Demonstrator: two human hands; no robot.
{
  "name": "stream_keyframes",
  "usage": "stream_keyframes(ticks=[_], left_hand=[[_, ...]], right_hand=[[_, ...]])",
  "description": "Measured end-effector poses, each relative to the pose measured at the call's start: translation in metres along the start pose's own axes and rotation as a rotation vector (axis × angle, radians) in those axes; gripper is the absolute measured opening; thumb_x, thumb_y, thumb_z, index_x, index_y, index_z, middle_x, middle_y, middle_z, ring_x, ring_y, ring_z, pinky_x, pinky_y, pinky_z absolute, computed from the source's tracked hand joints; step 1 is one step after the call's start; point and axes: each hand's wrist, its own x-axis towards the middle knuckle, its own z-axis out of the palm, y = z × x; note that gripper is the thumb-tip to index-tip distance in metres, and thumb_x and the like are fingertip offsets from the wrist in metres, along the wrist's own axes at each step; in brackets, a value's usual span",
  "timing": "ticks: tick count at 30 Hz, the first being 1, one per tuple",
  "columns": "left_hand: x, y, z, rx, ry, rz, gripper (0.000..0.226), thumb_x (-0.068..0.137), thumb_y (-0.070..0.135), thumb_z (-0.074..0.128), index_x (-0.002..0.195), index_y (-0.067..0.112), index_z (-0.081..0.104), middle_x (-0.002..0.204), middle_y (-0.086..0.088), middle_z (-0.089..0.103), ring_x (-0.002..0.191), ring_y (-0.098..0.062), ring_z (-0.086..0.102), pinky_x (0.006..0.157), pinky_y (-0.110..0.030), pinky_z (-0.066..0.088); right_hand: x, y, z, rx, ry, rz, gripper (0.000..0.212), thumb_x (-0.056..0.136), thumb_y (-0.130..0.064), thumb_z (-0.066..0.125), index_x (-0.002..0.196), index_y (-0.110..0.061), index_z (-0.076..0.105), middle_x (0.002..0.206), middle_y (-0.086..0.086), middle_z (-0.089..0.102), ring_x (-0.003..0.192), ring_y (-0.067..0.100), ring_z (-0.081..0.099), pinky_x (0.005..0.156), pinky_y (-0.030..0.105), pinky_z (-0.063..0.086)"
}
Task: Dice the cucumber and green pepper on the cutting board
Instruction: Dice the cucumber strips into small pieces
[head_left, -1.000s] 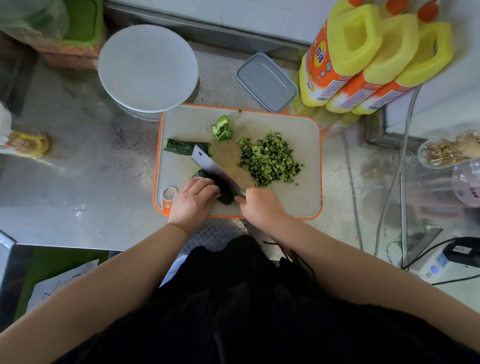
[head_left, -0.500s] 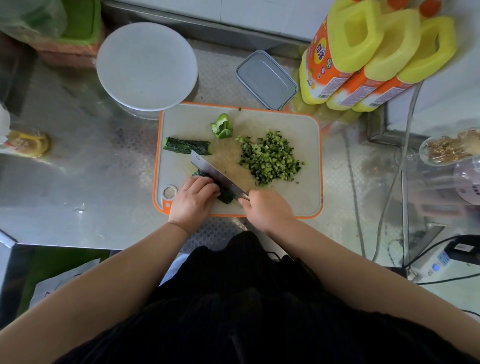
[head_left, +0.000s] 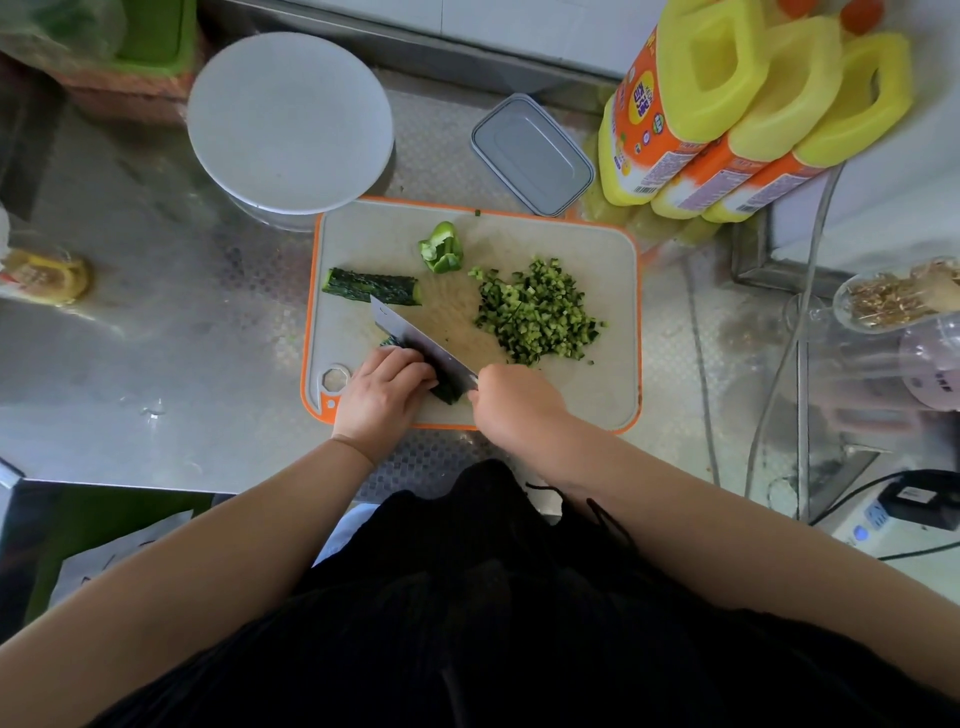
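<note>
Steel knife (head_left: 415, 340) crosses the cucumber (head_left: 448, 389) (mostly hidden, probably lengthwise) at lower centre; left hand (head_left: 382, 392) pins it, right hand (head_left: 514, 402) grips the handle.

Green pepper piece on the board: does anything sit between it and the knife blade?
Nothing visible does. The green pepper lies beyond the knife across bare cutting board; the uncut cucumber piece is off to the left, the diced pile to the right.

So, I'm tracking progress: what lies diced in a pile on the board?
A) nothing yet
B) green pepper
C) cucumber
C: the diced pile shows dark cucumber skin, while the pepper is one uncut chunk on the board.
</note>
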Motion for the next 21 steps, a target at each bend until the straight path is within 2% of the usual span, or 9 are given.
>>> stream_keyframes(ticks=[5, 8, 12, 15, 18, 21], left_hand=[[0.0, 0.0, -0.001, 0.012, 0.007, 0.015, 0.018, 0.095, 0.016, 0.057, 0.092, 0.004, 0.071, 0.099, -0.01, 0.066, 0.094, -0.029, 0.054, 0.087, -0.037, 0.047], [0.0, 0.0, 0.001, 0.031, 0.026, 0.018, 0.021, 0.097, 0.019, 0.056, 0.091, 0.005, 0.071, 0.098, -0.011, 0.066, 0.091, -0.031, 0.055, 0.085, -0.039, 0.048], [-0.002, 0.001, 0.002, 0.05, 0.031, -0.004, 0.025, 0.098, 0.022, 0.054, 0.09, 0.006, 0.071, 0.098, -0.01, 0.066, 0.089, -0.029, 0.056, 0.085, -0.038, 0.049], [-0.001, 0.002, 0.002, 0.051, 0.036, -0.013, 0.025, 0.096, 0.023, 0.055, 0.089, 0.005, 0.071, 0.097, -0.01, 0.066, 0.09, -0.027, 0.054, 0.086, -0.035, 0.047], [-0.001, 0.001, 0.002, 0.043, 0.026, -0.022, 0.023, 0.095, 0.023, 0.056, 0.089, 0.005, 0.071, 0.096, -0.009, 0.066, 0.09, -0.026, 0.053, 0.082, -0.036, 0.047], [-0.003, 0.0, 0.002, 0.075, 0.01, -0.048, 0.023, 0.094, 0.026, 0.056, 0.089, 0.009, 0.071, 0.098, -0.006, 0.066, 0.092, -0.024, 0.052, 0.077, -0.037, 0.044]], right_hand=[[0.002, 0.002, 0.021, 0.103, 0.032, -0.007, 0.023, 0.1, -0.03, 0.043, 0.094, -0.012, 0.056, 0.08, 0.004, 0.05, 0.083, 0.03, 0.058, 0.063, 0.032, 0.037], [0.005, 0.007, 0.016, 0.13, 0.021, 0.007, 0.03, 0.099, -0.038, 0.043, 0.093, -0.011, 0.055, 0.08, 0.005, 0.051, 0.075, 0.027, 0.052, 0.062, 0.032, 0.037], [0.009, 0.013, 0.011, 0.169, 0.005, 0.008, 0.033, 0.097, -0.043, 0.045, 0.085, -0.013, 0.049, 0.077, 0.004, 0.052, 0.074, 0.026, 0.051, 0.062, 0.031, 0.037], [0.001, 0.013, 0.01, 0.153, 0.051, -0.021, 0.033, 0.098, -0.041, 0.044, 0.082, -0.012, 0.048, 0.068, 0.001, 0.047, 0.07, 0.025, 0.05, 0.059, 0.031, 0.037], [-0.006, 0.013, 0.009, 0.106, 0.076, -0.051, 0.031, 0.099, -0.04, 0.042, 0.082, -0.014, 0.046, 0.073, 0.003, 0.049, 0.071, 0.024, 0.05, 0.06, 0.031, 0.037], [-0.006, 0.014, 0.008, 0.087, 0.071, -0.052, 0.03, 0.099, -0.039, 0.042, 0.083, -0.015, 0.045, 0.069, 0.001, 0.046, 0.072, 0.024, 0.051, 0.06, 0.032, 0.038]])
